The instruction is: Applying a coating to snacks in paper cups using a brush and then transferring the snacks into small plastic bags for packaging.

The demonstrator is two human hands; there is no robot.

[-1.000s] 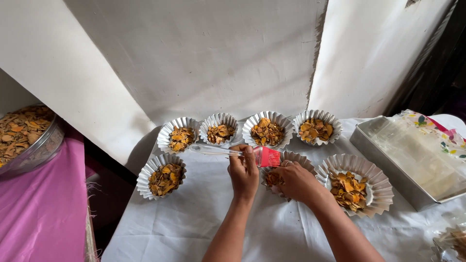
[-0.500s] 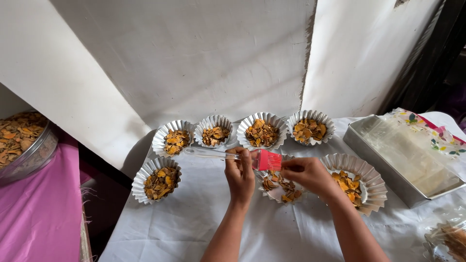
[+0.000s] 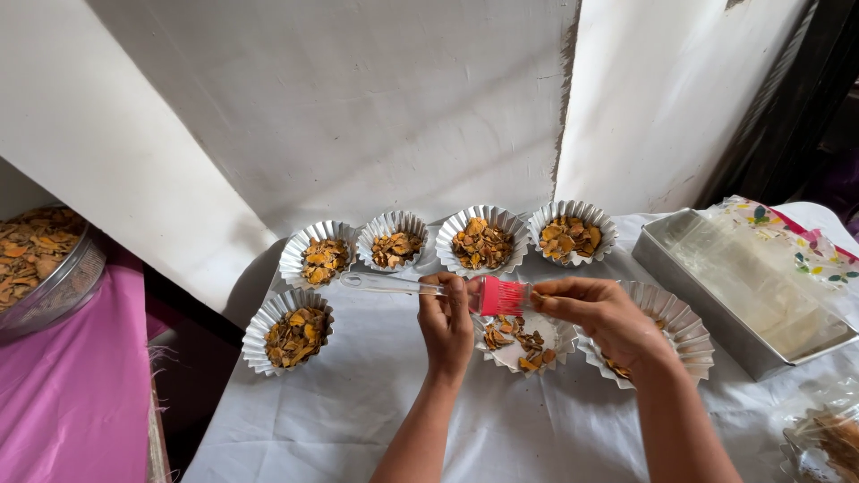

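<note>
My left hand (image 3: 446, 324) grips a brush (image 3: 407, 284) with a clear handle and a red silicone head, held level above the white cloth. My right hand (image 3: 601, 317) touches the red bristles with its fingertips. Under both hands sits a fluted foil cup (image 3: 506, 355) with a few orange-brown dried pieces on its bottom. Another foil cup (image 3: 684, 329) lies partly under my right hand. A row of fuller foil cups (image 3: 483, 240) stands behind, along the wall.
A further filled cup (image 3: 291, 326) sits at the front left. A metal tray (image 3: 716, 309) with plastic sheets lies to the right. A steel bowl (image 3: 54, 286) of dried pieces rests on a pink cloth (image 3: 72, 402) at far left. White wall close behind.
The view has moved closer. My right hand has come off the cup's rim and now touches the brush's red bristles; the cup under the hands shows more.
</note>
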